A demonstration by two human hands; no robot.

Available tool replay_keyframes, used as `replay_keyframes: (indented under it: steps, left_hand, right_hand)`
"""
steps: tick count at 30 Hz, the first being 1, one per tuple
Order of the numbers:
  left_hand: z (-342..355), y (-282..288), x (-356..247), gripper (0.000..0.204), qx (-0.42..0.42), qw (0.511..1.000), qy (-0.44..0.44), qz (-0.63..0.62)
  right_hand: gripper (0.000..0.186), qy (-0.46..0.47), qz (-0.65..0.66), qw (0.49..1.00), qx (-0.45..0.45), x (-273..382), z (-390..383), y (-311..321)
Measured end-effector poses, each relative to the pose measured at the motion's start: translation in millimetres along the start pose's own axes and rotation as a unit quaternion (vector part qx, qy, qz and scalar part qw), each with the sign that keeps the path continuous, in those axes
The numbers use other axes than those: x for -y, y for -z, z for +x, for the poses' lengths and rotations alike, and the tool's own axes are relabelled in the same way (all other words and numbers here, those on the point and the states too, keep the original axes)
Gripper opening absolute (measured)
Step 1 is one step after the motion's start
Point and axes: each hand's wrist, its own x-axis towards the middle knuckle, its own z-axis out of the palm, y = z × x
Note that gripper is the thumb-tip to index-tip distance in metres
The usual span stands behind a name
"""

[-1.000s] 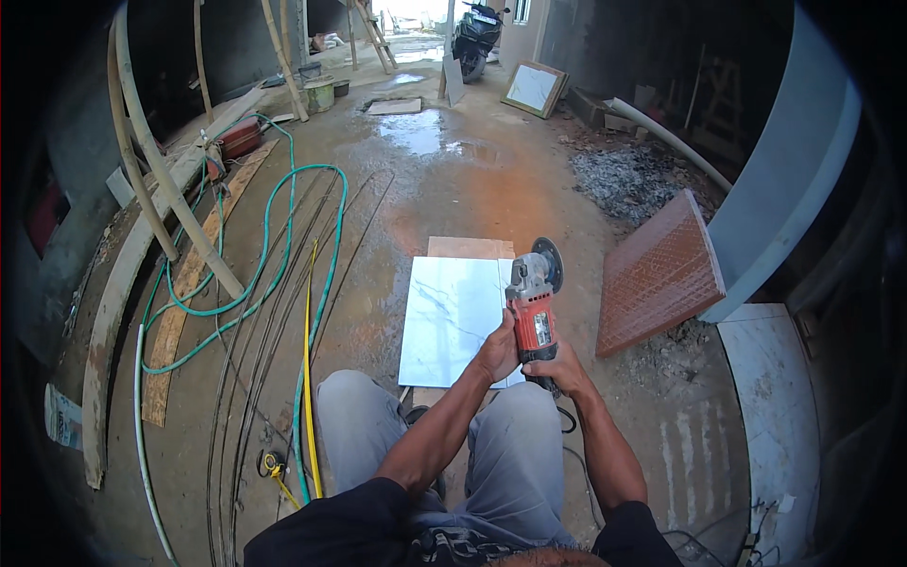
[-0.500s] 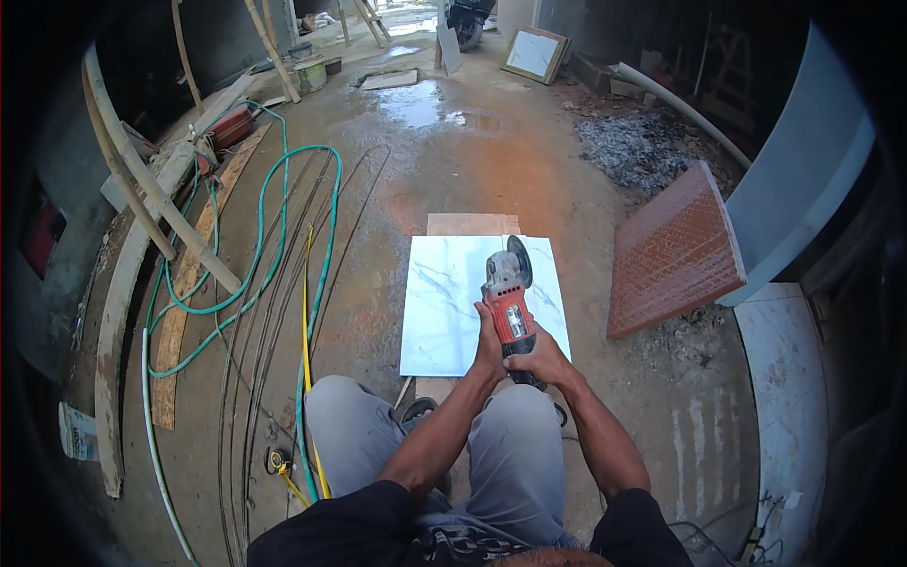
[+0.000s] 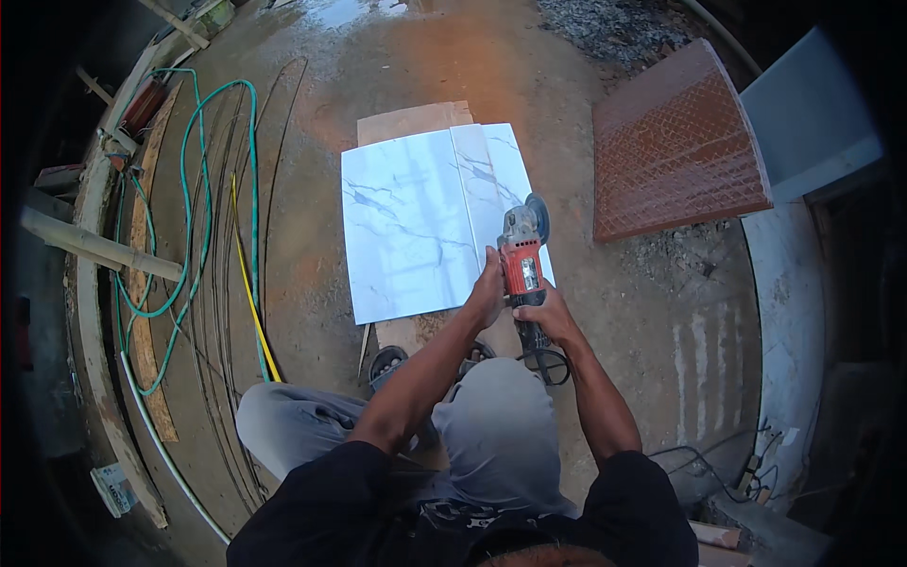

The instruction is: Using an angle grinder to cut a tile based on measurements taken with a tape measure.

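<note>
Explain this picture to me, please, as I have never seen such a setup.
There is no robot here, only a person working by hand. The picture comes from the left of two fisheye cameras worn on the head, looking down, which bends straight edges. The left hand and right hand together hold a red and black angle grinder. In front lie a wide white marbled tile and a narrower piece to its right, with a brown board showing beyond them. A green hose lies at left.

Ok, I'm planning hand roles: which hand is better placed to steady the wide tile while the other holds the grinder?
Probably the left hand: it is nearer the wide tile, while the right hand grips the black rear of the grinder.
</note>
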Motion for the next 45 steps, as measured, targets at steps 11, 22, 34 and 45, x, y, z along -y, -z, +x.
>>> replay_keyframes:
  steps: [11, 22, 34, 45]
  left_hand:
    - [139, 109, -95, 0.095, -0.114, 0.596, -0.065, 0.792]
    - [164, 106, -100, 0.11, -0.104, 0.497, 0.051, 0.86]
    - [172, 103, -97, 0.109, -0.093, 0.488, 0.077, 0.864]
    - [172, 102, -95, 0.105, -0.092, 0.475, 0.072, 0.872]
  right_hand:
    - [0.057, -0.041, -0.073, 0.996, -0.038, -9, 142, 49]
    - [0.043, -0.022, -0.047, 0.998, -0.019, 16, 312, 41]
    - [0.05, -0.026, -0.078, 0.996, -0.024, 1, 382, 31]
    - [0.046, -0.021, -0.078, 0.996, -0.041, -11, 407, 26]
